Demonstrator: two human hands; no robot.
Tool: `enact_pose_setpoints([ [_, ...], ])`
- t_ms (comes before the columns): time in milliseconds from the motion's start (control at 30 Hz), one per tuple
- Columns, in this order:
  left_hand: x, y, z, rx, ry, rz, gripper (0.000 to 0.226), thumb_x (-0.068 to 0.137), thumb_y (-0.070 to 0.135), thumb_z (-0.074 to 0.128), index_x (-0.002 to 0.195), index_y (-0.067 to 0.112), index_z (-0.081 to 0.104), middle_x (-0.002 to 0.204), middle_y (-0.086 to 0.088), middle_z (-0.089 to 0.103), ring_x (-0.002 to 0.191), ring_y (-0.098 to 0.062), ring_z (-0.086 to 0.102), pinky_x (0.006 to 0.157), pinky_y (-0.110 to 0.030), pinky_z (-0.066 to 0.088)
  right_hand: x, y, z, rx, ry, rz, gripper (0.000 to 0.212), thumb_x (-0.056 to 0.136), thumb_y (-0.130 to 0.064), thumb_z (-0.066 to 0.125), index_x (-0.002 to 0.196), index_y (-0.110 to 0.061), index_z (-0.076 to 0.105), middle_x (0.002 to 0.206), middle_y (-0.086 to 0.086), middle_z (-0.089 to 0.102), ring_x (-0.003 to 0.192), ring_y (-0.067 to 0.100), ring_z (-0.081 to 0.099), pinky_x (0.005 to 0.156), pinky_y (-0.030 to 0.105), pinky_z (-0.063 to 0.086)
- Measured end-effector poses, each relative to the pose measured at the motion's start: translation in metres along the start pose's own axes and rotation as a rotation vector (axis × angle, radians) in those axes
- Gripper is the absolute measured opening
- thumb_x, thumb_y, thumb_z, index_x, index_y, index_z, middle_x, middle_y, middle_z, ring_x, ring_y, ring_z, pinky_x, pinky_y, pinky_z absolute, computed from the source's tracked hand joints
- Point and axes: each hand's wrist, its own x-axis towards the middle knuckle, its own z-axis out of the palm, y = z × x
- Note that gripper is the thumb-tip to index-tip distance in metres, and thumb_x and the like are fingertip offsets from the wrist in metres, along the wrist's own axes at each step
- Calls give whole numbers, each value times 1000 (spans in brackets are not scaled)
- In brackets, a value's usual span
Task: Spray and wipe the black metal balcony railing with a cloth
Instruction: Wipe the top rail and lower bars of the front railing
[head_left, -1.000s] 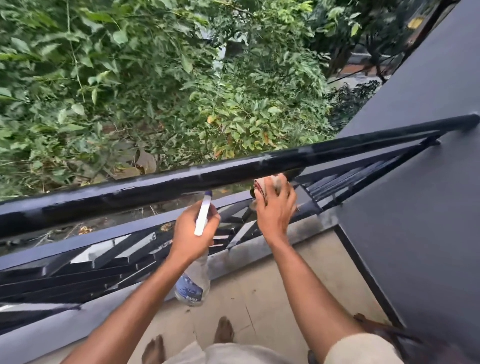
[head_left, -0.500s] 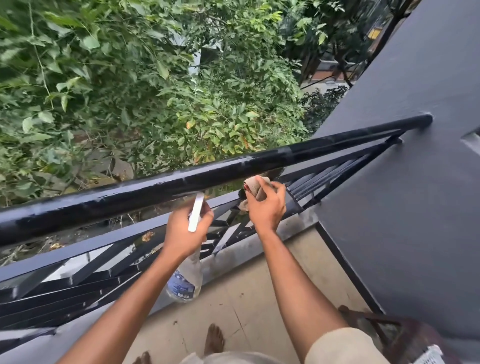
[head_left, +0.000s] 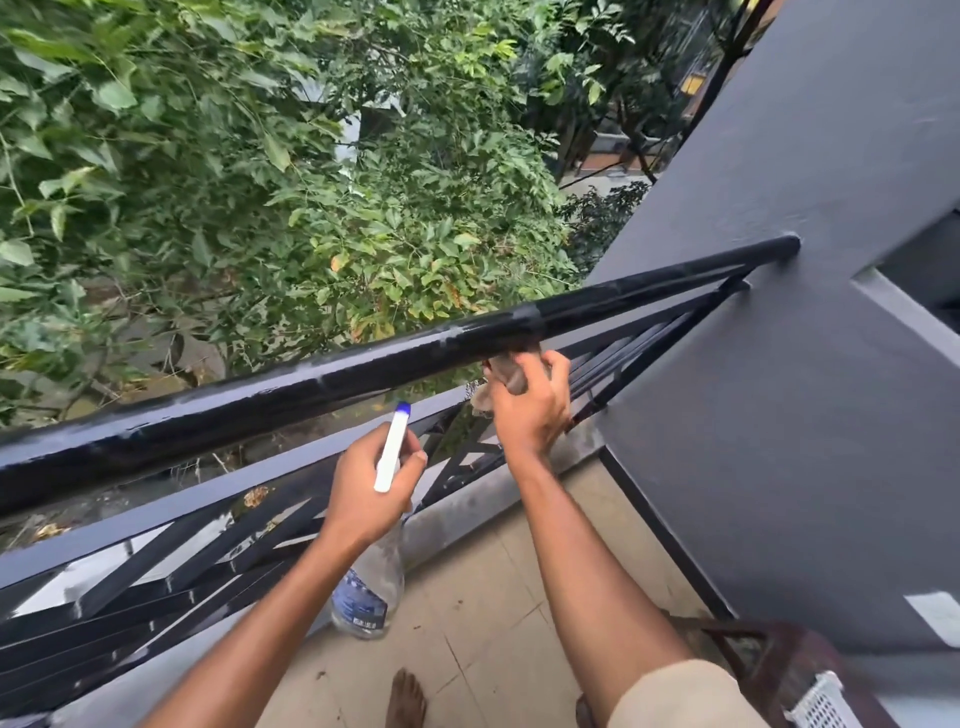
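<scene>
The black metal railing (head_left: 322, 384) runs from lower left to the grey wall at upper right, its top bar streaked with wet patches. My left hand (head_left: 363, 488) grips a clear spray bottle (head_left: 371, 587) by the neck, its white and blue nozzle head (head_left: 392, 447) pointing up toward the top bar. My right hand (head_left: 530, 410) holds a bunched brownish cloth (head_left: 506, 376) against the underside of the top bar, near its right part. Much of the cloth is hidden behind my fingers and the bar.
A grey wall (head_left: 779, 415) closes the balcony on the right. A dark wooden stool (head_left: 769, 660) and a white basket (head_left: 826, 701) stand at the lower right. Beige floor tiles (head_left: 493, 623) and my bare foot (head_left: 405, 701) lie below. Dense green foliage (head_left: 260, 182) fills the space beyond the railing.
My right hand has kept the cloth under the top bar and shifted a little along it. My left hand with the bottle has stayed just below the bar. The view has swung right.
</scene>
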Motion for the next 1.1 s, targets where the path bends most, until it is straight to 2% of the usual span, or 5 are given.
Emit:
enact_pose_setpoints([
  [200,-2,5,8,-7,-24,24,9,82,25,62,82,16,63,67,-8,64,48,-22,61,48,-41,56,-20,8,13,-92,-247,75,32,86,-39,79,117,-32,71,127,-2,47,104,22,58,88,32,49],
  [400,0,8,2,8,23,29,17,92,1,63,80,12,61,59,-3,61,45,-25,59,47,-32,51,2,7,-7,-1,-24,-40,23,80,-31,83,101,-29,73,118,-1,50,90,20,60,71,29,50],
  [667,4,13,1,-11,81,15,12,80,24,62,81,12,62,64,-16,63,49,-39,61,46,-35,51,-8,30,4,-48,-287,-54,35,83,-39,82,117,-35,73,126,-7,53,101,19,60,83,34,54],
  [867,-4,6,-1,-7,99,28,8,89,13,66,83,11,61,66,-14,63,49,-37,62,47,-36,52,6,10,-9,96,-91,-13,32,77,-28,85,107,-27,74,120,-5,57,95,14,60,73,25,41],
  [1100,-18,13,-3,-32,72,60,5,82,21,62,81,16,62,65,-3,61,48,-31,61,51,-44,54,-14,22,-24,420,-38,317,52,74,-15,90,119,-18,63,120,-3,63,114,14,60,96,19,46],
])
